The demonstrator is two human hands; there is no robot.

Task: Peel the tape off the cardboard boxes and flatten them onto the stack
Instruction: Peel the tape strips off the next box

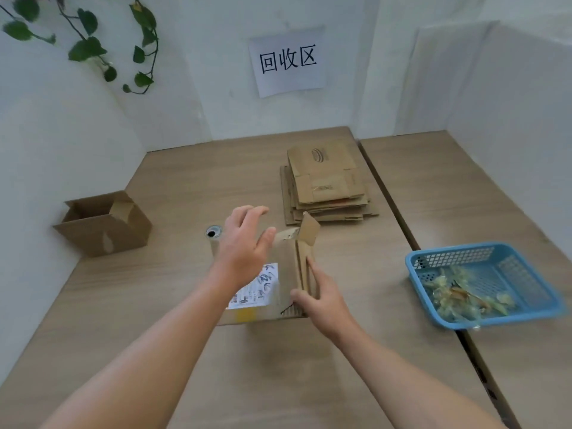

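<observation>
A cardboard box (286, 274) with a white shipping label lies nearly flat on the table centre, one flap sticking up at its far end. My left hand (244, 243) hovers over its left part with fingers spread and relaxed. My right hand (322, 300) grips the box's near right edge, thumb on top and fingers along the side. Behind it sits the stack of flattened boxes (326, 184). An open, upright cardboard box (103, 226) stands at the left by the wall.
A blue plastic basket (507, 264) holding crumpled peeled tape sits at the right, across the seam between two tables. A round cable hole (213, 233) is just left of my left hand. White walls close in on the left, back and right.
</observation>
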